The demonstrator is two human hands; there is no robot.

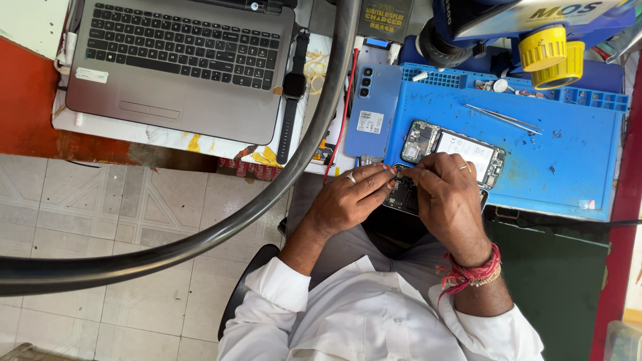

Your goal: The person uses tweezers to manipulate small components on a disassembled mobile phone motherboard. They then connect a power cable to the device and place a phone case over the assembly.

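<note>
- Our left hand [348,199] and right hand [447,194] meet over a dark opened device [403,196] at the table's near edge; the fingers [382,175] of both pinch together on a tiny part there, too small to tell what it is.
- We judge it could slip from our fingers and drop into our lap.
- At 12 o'clock an open phone [461,150] lies on the blue mat [555,157], tweezers [505,118] beyond; at 11 a blue back cover [372,110].
- A thick black hose [294,160] crosses our left view.

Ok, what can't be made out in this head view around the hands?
- Small part pinched between left hand and right hand: too small, covered by fingertips.
- Dark phone body beneath: mostly hidden by both hands.
- Microscope: cut off by the top edge.
</note>
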